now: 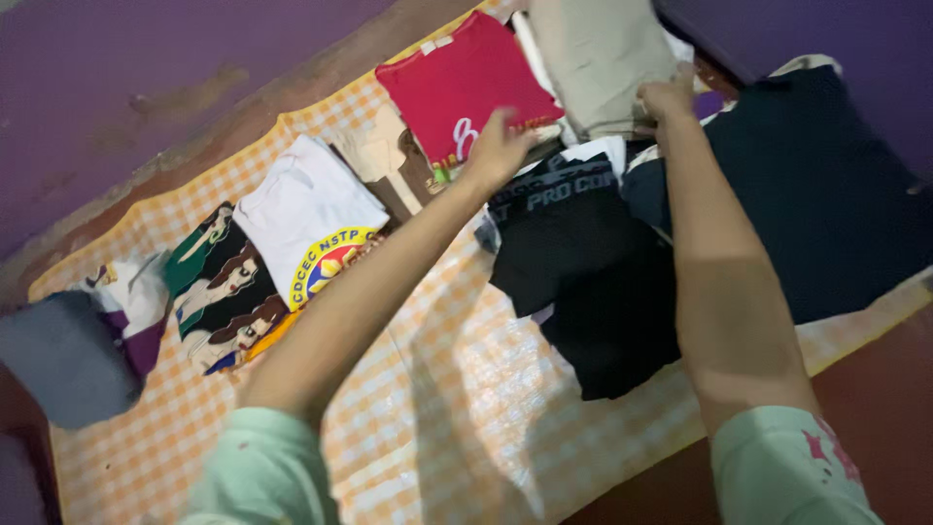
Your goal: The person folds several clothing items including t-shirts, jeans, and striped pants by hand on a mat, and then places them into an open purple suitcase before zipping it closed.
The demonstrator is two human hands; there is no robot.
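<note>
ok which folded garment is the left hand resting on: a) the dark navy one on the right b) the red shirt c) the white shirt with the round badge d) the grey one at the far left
b: the left hand lies on the lower edge of the red shirt, while the right hand is up at the beige folded garment; the white shirt lies apart, further left on the checked mat.

folded beige garment point(593, 58), plain, thick, lying flat at far end of checkered mat, atop the clothes pile, slightly angled. folded red shirt point(457, 83) w/ white print just beside it on the left, flat, neck label at far edge, near corner overlapping other folded clothes.
</note>
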